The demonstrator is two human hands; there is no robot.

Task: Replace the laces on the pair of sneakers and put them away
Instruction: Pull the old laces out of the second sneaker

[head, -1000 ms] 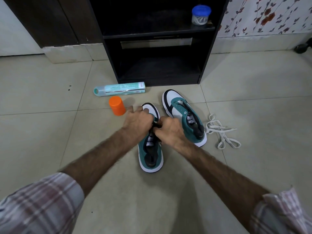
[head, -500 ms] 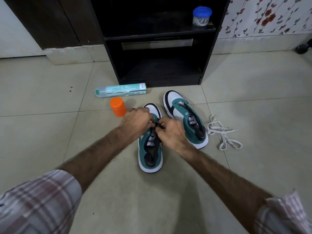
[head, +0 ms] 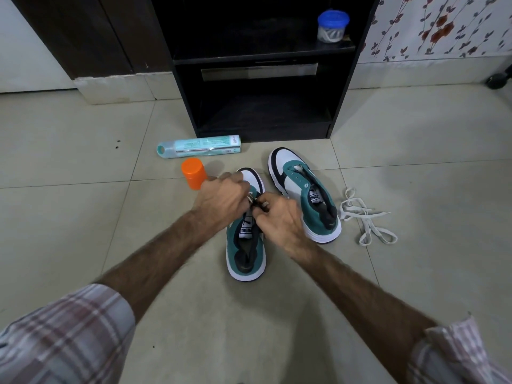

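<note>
Landmark: near sneaker [head: 246, 245], green and white with a black heel, flat on the tiled floor [head: 83, 217], toe pointing toward the black shelf unit [head: 260, 79].

Left hand [head: 221, 199] sits over the near sneaker's forefoot, fingers curled in, pinching something small and pale at the eyelet row. Right hand [head: 279, 217] meets it from the other side, fingers curled round a dark strand at the same spot. Whether the strand is a lace cannot be told; both hands cover the eyelets and most of the toe. The tongue label shows just behind the hands.

Second sneaker [head: 304, 195]: just beside the near sneaker on its right, angled, not touching it as far as visible; no lace in its eyelets. The right hand overlaps its inner edge in view.

White laces [head: 365, 217]: loose tangle on the floor, right of the second sneaker, near its heel.

Orange cap-shaped container [head: 194, 173]: left of the near sneaker's toe, just beyond the left hand's knuckles; contact cannot be told.

Teal tube box [head: 199, 146]: lying flat beyond the orange container, against the shelf unit's base.

Blue-lidded jar [head: 332, 26]: on the shelf unit's upper shelf, right end.

Plaid sleeves [head: 69, 336] frame the lower corners.
</note>
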